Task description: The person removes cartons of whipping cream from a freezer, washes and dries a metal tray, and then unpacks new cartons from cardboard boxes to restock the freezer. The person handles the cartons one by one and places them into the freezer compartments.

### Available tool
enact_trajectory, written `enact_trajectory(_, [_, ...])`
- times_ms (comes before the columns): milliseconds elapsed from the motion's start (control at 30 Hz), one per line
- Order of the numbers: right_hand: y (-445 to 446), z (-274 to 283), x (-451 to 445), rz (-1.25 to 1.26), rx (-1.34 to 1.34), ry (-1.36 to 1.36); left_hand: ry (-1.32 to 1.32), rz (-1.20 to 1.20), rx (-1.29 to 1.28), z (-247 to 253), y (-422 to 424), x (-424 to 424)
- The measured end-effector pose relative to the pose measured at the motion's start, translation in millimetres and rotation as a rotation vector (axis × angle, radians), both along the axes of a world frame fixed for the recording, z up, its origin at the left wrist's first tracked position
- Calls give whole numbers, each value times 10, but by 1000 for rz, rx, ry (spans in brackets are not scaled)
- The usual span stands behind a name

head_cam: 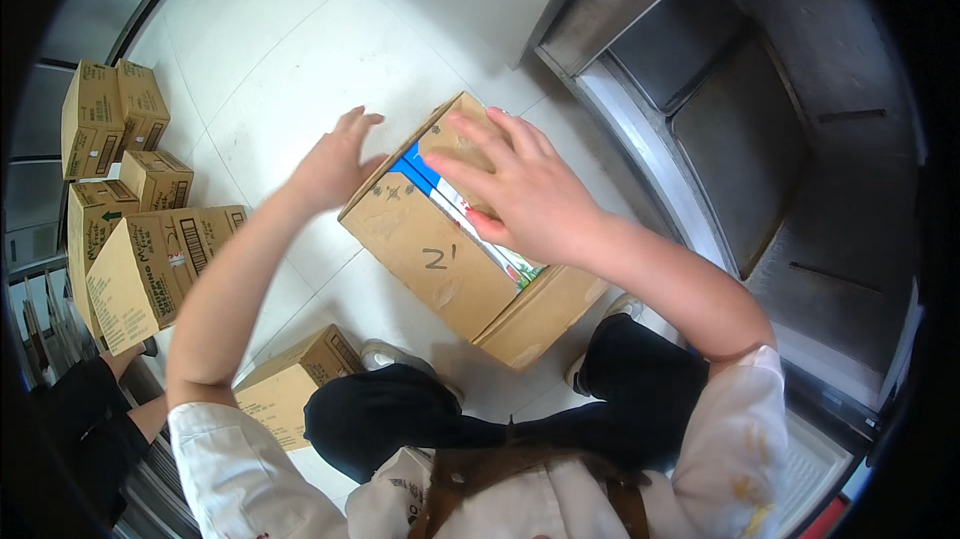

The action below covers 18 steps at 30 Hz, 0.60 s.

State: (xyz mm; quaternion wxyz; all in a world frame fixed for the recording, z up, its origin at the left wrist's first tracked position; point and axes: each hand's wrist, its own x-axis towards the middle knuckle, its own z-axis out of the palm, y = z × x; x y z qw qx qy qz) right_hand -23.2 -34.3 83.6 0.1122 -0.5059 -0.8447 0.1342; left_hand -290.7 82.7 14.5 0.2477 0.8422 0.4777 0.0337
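Observation:
A cardboard box stands on the floor before me, between my feet. Its two main top flaps part in the middle, and a flap at the near end is folded outward. Through the gap I see cartons printed blue, white and green. My right hand lies over the far top flap, fingers spread and holding nothing; its palm covers part of the cartons. At the box's left edge my left hand is slightly blurred, with its fingers apart and the thumb near the raised end flap. Whether the thumb touches it I cannot tell.
Several cardboard boxes are stacked on the left, and another box sits near my left foot. A steel cabinet stands open on the right. At the lower left, another person's legs show beside metal racks. Pale tiles cover the floor.

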Motion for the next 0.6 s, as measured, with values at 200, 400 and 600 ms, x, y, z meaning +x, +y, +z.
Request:
enact_trajectory(200, [184, 225, 110, 171, 198, -245, -296, -176, 474, 667, -256, 82])
enact_trajectory(400, [409, 153, -31, 598, 72, -60, -178, -468, 370, 849, -568, 305])
enact_trajectory(600, [478, 674, -42, 578, 164, -361, 267, -369, -158, 1513, -531, 228])
